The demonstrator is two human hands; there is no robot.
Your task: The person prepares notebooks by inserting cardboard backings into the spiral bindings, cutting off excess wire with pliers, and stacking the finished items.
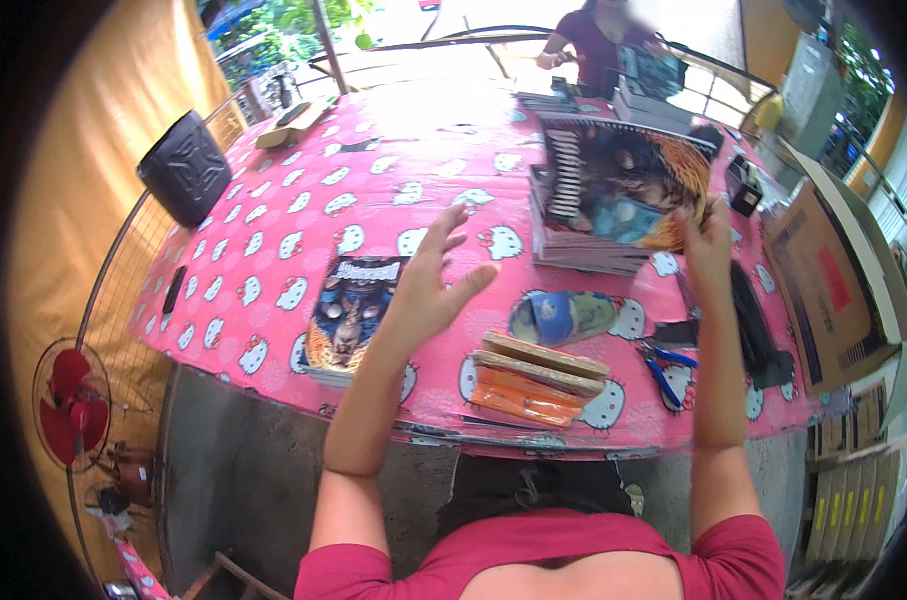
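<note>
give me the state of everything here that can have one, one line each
Left hand: open, empty
Right hand: at the spiral-bound book's right edge, grip unclear
Spiral-bound book: closed, cover up
Left-side book pile: closed, lying flat
Blue-handled pliers: handles spread
Cardboard box: flap open
Red-bladed fan: can't tell if spinning

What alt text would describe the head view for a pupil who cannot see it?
A person's right hand is at the edge of a dark-covered book over a stack on a pink patterned table; the open left hand is beside a smaller book pile.
</note>
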